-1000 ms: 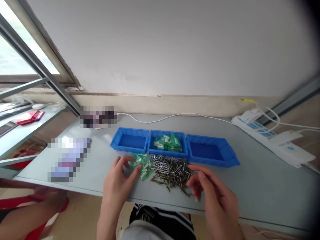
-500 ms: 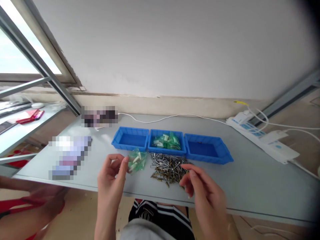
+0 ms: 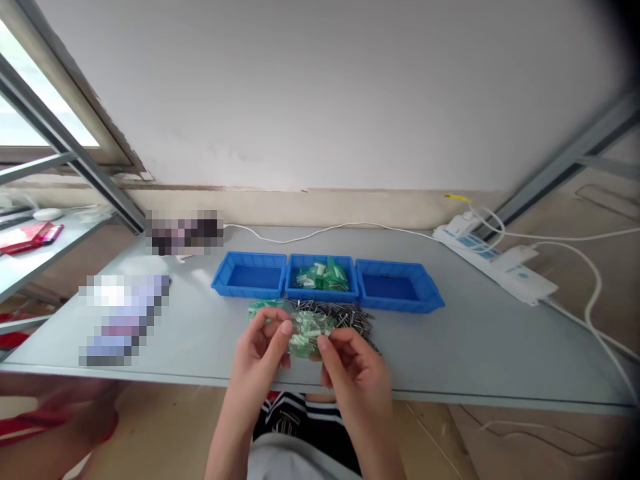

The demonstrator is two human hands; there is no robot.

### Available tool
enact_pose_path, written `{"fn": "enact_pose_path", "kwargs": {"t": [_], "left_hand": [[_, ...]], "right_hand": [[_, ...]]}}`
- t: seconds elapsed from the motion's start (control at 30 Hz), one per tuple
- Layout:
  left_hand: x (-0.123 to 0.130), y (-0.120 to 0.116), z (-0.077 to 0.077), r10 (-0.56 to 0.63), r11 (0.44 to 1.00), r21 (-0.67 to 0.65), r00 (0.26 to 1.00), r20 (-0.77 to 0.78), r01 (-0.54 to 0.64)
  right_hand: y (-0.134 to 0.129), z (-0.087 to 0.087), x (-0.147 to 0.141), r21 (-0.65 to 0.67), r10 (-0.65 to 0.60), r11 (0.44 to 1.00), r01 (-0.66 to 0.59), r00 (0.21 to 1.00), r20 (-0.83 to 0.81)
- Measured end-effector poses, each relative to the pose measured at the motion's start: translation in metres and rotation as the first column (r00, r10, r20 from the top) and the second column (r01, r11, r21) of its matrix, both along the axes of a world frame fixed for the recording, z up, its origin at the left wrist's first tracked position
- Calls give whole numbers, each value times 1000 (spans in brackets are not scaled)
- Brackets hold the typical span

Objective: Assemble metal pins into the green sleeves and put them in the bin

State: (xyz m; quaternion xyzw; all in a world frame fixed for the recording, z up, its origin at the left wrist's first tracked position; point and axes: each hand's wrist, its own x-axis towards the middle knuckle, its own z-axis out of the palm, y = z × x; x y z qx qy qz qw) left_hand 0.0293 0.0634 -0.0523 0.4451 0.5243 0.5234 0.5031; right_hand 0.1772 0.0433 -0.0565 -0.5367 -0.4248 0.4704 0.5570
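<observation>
My left hand (image 3: 261,347) pinches the left side of a small green-tinted clear plastic bag (image 3: 306,327) with white pieces, which look like wall plugs, inside. At the bag's right side, my right hand (image 3: 356,360) has thumb and fingers closed on it. Whether a screw is also between those fingers is hidden. Just behind the hands lies a pile of metal screws (image 3: 357,319), partly covered by the bag. More green plastic (image 3: 263,307) shows beyond my left fingers. The middle blue tray (image 3: 323,295) contains several green bags with white pieces.
A left blue tray (image 3: 247,291) and a right blue tray (image 3: 407,303) flank the middle one. Along the back runs a white cable (image 3: 320,235) to a power strip (image 3: 500,263). Blurred-out objects lie at left, and another person's limb (image 3: 60,427) shows at lower left.
My right hand has left the screws and moved left to the bag. My left hand has brought the bag right, in front of the pile. The view has shifted slightly.
</observation>
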Motion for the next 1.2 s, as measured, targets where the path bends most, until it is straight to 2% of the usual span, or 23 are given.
{"fn": "enact_pose_path", "kwargs": {"t": [0.07,0.13,0.27,0.37,0.47,0.57,0.67,0.77,0.87,0.97,1.03,1.1,1.2], "left_hand": [[0,2,-2,-86,996,-8,995,-49,86],[1,4,-2,-124,992,4,987,-102,125],[5,7,-4,-79,994,68,987,-142,89],[8,10,-6,-54,992,102,983,-177,73],[10,11,-6,21,993,115,981,-194,2],[13,10,-4,131,986,127,977,-167,-110],[17,8,-1,126,986,127,986,-113,-112],[19,7,2,99,988,126,992,-81,-89],[17,6,4,163,976,151,986,-18,-158],[6,5,6,292,939,194,956,-8,-285],[-5,5,7,390,909,197,917,-86,-368],[-20,4,7,458,887,175,862,-216,-428],[-39,6,4,446,883,103,747,-493,-459]], "right_hand": [[2,1,6,-30,-13,999,13,1000,-21],[2,3,11,-61,-9,998,7,1000,-29],[4,6,12,-68,-36,997,34,999,-26],[8,4,10,-10,-40,999,39,999,-32],[11,2,12,73,-66,995,63,997,30],[12,1,16,94,-104,991,95,991,89],[9,-1,19,101,-32,994,33,999,-11],[8,-1,18,160,46,987,-32,995,-84],[17,8,13,206,-15,978,29,998,-67],[35,24,8,242,-47,970,28,996,72],[44,29,4,233,-33,972,-15,979,202],[45,27,0,208,-43,978,-16,960,276],[32,13,-2,164,-86,986,42,958,275]]}}
